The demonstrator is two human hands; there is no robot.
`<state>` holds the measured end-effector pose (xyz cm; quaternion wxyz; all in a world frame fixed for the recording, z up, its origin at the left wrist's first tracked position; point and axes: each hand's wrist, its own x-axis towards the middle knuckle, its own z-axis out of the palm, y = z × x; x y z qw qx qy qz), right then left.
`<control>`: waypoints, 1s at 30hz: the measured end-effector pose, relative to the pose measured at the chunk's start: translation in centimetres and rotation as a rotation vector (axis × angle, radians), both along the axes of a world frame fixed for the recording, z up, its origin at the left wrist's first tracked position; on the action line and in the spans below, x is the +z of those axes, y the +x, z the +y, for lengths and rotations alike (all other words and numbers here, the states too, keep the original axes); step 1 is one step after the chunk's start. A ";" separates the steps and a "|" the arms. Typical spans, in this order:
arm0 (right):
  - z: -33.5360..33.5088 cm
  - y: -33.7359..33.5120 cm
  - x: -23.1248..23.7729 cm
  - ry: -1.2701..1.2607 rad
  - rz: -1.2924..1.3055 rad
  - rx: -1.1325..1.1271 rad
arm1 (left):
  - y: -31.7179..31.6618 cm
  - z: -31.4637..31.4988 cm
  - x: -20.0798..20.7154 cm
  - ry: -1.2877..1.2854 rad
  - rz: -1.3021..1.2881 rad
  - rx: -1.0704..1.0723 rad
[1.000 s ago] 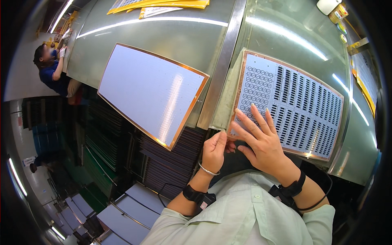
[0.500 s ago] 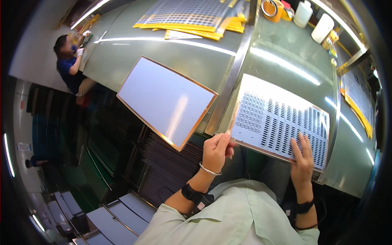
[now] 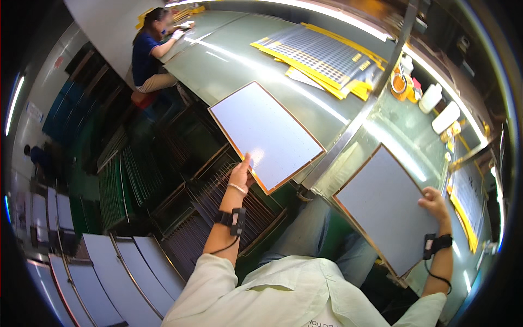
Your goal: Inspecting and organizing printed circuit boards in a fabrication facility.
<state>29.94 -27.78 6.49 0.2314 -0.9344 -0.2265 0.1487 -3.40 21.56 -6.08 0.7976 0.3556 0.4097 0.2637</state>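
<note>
I think the best way to do this part is to hold each flat board by its rim, so my fingers don't rub the smooth face. I should lift and turn softly, since a thin board may bend or its corner may scrape the bench (image 3: 234,65). I'd keep the two boards apart too, so that one doesn't knock the other or bump the metal strip (image 3: 354,126) between them. My left hand (image 3: 240,176) pinches the near side of the left board (image 3: 264,128), with the thumb up on its pale face by the shiny copper rim; the fingers under it are mostly hidden from me. That board reaches up and away from the hand, and its near part sticks out past the front of the bench. My right hand (image 3: 433,201) has its fingers curled at the right side of the right board (image 3: 381,210), and it looks like a grip, though I can't see the thumb well. This board shows a plain gray-blue face and lies to the left of that hand, with its bottom corner hanging out near my legs. I can't tell how much it tips. Yellow-edged sheets (image 3: 321,60) lie farther back, well apart from both hands.
</note>
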 end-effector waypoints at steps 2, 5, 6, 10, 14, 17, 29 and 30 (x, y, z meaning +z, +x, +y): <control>0.6 0.9 -1.3 0.005 0.249 -0.042 | 0.7 0.5 -0.3 0.070 -0.003 0.042; 2.6 -2.2 -0.6 0.049 -0.606 0.229 | 1.1 0.2 1.3 0.219 0.122 0.186; 4.4 -3.5 -0.4 0.107 -0.465 0.152 | 0.9 -0.2 2.1 0.236 0.111 0.202; 13.9 -13.4 -2.4 0.445 0.465 0.220 | -0.7 -3.3 5.7 0.065 -0.138 0.268; 21.6 -19.6 -1.4 1.046 0.956 0.030 | -1.6 -6.5 7.9 0.012 -0.393 0.013; 24.2 -20.6 2.4 1.553 0.679 0.091 | -0.2 -6.6 8.9 0.046 -0.504 -0.027; 28.4 -27.6 -1.8 0.450 -0.519 1.037 | -1.8 -8.3 6.4 -0.316 -0.630 -0.004; 28.3 -27.6 -2.6 0.452 -0.476 1.067 | -2.0 -8.4 5.7 -0.274 -0.614 0.004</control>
